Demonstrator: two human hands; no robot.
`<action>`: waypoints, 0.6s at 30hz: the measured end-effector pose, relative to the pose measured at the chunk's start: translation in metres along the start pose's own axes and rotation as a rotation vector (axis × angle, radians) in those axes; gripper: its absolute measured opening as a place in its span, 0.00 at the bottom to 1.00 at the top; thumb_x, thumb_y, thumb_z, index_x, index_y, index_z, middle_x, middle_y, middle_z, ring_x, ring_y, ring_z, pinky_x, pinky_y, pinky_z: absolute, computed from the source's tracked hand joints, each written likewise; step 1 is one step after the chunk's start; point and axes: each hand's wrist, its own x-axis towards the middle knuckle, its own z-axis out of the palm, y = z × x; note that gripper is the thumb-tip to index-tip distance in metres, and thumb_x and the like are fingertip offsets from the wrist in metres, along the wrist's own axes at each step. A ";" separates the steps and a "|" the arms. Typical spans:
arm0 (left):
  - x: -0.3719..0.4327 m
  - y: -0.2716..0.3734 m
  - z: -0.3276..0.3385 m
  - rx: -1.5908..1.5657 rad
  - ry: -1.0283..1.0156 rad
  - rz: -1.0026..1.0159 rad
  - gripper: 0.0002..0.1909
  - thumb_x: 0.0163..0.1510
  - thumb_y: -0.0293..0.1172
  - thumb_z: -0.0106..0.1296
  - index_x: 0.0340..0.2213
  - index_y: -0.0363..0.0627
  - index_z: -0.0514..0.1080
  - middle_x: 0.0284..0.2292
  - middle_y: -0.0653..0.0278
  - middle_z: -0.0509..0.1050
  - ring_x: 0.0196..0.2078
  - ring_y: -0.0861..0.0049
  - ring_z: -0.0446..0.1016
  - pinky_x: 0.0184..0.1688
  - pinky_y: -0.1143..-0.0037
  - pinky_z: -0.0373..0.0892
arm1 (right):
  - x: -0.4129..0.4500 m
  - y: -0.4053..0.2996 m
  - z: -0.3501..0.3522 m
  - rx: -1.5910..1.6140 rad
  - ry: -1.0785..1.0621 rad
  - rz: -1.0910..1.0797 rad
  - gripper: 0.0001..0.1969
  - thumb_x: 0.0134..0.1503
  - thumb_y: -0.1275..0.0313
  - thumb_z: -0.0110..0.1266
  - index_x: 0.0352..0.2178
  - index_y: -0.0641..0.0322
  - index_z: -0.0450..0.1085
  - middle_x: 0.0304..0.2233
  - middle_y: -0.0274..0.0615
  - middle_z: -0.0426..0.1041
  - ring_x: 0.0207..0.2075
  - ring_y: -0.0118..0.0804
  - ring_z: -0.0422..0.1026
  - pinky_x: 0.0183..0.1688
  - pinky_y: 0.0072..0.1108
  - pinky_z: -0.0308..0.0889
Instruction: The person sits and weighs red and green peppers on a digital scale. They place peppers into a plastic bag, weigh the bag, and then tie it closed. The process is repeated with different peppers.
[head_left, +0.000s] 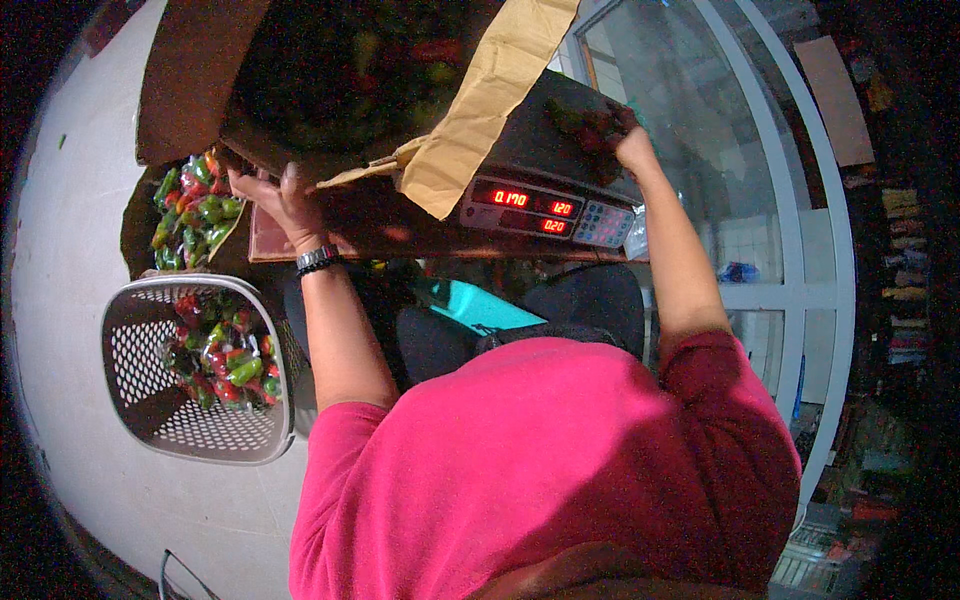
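My left hand (281, 199) grips the lower left edge of a large open cardboard box (187, 82), which holds peppers (360, 75) in deep shadow. A torn brown flap (480, 105) hangs from the box. Off to the right, my right hand (630, 142) is at some dark peppers (581, 127) above the shaded digital scale (525, 210); its fingers are partly in shadow, so its hold on them is not clear. Red digits glow on the scale's display, beside a keypad (602, 225).
A plastic laundry-style basket (196, 459) with bagged peppers (225, 360) stands on the floor at left. Above it is another container of bagged peppers (196, 206). The reddish table edge (360, 251) runs before me. A glazed metal-framed partition (821, 300) stands at right.
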 end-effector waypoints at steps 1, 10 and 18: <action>0.000 0.001 0.002 -0.005 -0.006 0.002 0.43 0.31 0.35 0.50 0.49 0.42 0.42 0.45 0.56 0.50 0.45 0.66 0.55 0.46 0.68 0.54 | 0.003 0.009 0.002 0.010 -0.003 0.027 0.23 0.43 0.73 0.48 0.44 0.61 0.58 0.40 0.46 0.65 0.41 0.37 0.64 0.43 0.21 0.57; -0.002 -0.004 0.003 0.042 -0.001 -0.023 0.44 0.30 0.35 0.50 0.49 0.41 0.41 0.45 0.56 0.51 0.45 0.66 0.55 0.47 0.68 0.53 | -0.008 0.000 -0.027 0.063 0.099 0.166 0.23 0.42 0.75 0.44 0.44 0.62 0.58 0.39 0.46 0.66 0.41 0.37 0.64 0.42 0.20 0.57; -0.005 0.012 0.003 0.234 0.006 0.056 0.42 0.36 0.43 0.46 0.49 0.37 0.42 0.46 0.53 0.48 0.48 0.66 0.49 0.51 0.70 0.45 | -0.069 0.084 -0.069 -0.106 0.235 0.439 0.15 0.45 0.63 0.46 0.30 0.64 0.69 0.34 0.43 0.69 0.37 0.39 0.67 0.40 0.23 0.60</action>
